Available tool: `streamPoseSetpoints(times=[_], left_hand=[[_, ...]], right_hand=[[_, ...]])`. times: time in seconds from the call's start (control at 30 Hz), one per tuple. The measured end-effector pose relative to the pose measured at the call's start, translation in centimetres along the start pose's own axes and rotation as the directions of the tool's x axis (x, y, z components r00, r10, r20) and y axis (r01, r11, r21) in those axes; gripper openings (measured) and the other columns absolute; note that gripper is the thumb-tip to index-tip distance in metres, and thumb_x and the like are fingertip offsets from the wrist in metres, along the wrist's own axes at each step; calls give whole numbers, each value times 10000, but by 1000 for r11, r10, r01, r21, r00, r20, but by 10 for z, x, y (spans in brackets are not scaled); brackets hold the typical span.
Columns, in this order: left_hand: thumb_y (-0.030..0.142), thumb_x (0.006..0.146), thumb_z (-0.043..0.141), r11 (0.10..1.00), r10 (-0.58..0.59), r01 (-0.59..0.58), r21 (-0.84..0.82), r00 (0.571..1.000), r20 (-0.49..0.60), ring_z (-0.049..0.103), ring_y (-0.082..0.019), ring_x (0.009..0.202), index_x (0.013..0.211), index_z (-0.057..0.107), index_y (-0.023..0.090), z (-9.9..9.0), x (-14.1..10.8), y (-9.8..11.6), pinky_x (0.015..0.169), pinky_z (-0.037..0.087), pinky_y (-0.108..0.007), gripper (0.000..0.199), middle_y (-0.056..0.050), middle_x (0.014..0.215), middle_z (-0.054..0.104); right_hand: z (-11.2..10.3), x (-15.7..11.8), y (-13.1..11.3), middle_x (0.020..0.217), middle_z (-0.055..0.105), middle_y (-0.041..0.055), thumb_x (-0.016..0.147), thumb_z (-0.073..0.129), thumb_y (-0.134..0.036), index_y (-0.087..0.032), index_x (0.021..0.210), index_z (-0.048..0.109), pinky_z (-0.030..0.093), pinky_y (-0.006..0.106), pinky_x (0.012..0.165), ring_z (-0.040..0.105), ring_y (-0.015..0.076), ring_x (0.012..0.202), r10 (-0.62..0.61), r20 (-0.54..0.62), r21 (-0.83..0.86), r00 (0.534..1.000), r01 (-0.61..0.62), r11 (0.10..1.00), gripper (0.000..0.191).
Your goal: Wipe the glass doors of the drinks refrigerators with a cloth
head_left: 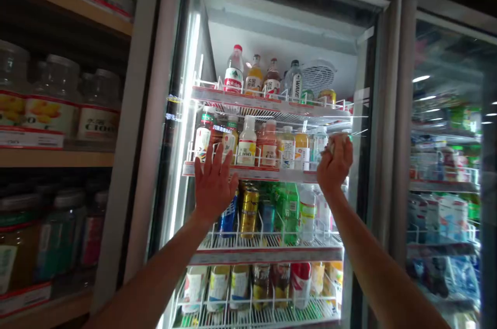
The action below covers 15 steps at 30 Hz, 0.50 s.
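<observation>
A lit drinks fridge stands in front of me, and faint reflections show on its glass door [267, 18]. My left hand [213, 184] is raised with fingers spread, palm toward the glass, in front of the second shelf; I cannot tell whether it touches. Higher on the right, my right hand [336, 166] is closed around a crumpled whitish wad [330, 146], perhaps a cloth or tissue, mostly hidden by the fingers. Behind the hands are bottles, among them a yellow-labelled bottle [247, 143] and a pink bottle [268, 147].
Lower shelves hold a gold can [249, 212], a green bottle [290, 212] and several more drinks. A metal door frame [392, 111] separates this fridge from another fridge [442, 163] on the right. Wooden shelving [58, 155] with jars and bottles stands at the left.
</observation>
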<state>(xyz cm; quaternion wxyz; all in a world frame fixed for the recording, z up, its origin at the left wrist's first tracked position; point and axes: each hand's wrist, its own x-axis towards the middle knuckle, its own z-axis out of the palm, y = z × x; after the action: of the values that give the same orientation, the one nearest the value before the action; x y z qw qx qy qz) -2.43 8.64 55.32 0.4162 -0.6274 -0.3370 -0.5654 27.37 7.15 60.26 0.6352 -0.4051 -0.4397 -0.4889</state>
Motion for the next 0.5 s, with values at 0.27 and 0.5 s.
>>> streamPoseSetpoints(times=[0.27, 0.5], left_hand=[[335, 867, 470, 1000, 17, -18, -22, 1000, -20, 157, -259, 1400, 1387, 336, 171, 1, -1, -3, 1131, 112, -500, 562, -135, 1459, 325], [328, 865, 469, 1000, -3, 3, -16, 1000, 8, 141, -263, 1403, 1389, 332, 171, 0, -2, 0, 1135, 87, -495, 564, -127, 1474, 295]], right_hand=[[-5, -31, -74, 1442, 379, 35, 849, 399, -165, -286, 1349, 410, 313, 473, 1086, 284, 225, 1368, -365, 270, 150, 891, 336, 930, 515], [-13, 16, 34, 1309, 504, 172, 786, 378, -161, -112, 1248, 517, 330, 514, 1047, 408, 273, 1268, 79, -27, -56, 996, -81, 995, 484]])
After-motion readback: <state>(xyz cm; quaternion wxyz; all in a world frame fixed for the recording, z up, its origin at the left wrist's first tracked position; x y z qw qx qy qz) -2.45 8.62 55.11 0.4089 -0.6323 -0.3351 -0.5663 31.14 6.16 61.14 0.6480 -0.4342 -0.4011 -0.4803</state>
